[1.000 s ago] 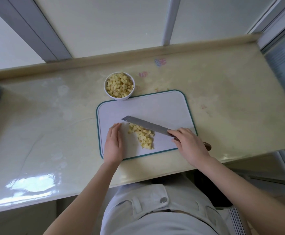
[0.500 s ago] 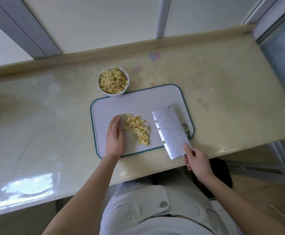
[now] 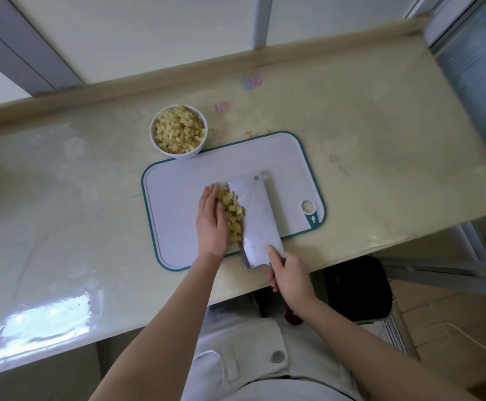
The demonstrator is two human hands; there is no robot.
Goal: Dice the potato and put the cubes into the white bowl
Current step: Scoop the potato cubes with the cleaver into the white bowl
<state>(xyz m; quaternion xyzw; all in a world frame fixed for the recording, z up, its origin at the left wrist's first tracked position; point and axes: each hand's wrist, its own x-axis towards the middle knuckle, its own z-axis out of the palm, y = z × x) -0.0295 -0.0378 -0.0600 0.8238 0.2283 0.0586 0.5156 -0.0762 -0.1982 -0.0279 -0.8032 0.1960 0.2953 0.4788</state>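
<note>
Potato cubes [image 3: 231, 211] penned between left hand [image 3: 211, 224] and cleaver [image 3: 257, 221]; lift pending.
Half a second ago the blade lay flat, apart from the heap on its right; its edge now touches the heap, mid cutting board [image 3: 175, 198]. Left fingers are straight and pressed together, bracing the opposite side. Right hand [image 3: 289, 277] is curled round the handle, one finger laid on the blade's flat. White bowl [image 3: 189, 154] (already near full) stands at the board's far left corner. Judgement: dicing looks finished; the last load still has to reach the bowl.

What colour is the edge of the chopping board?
Teal, framing a white chopping board; the head view shows it.
</note>
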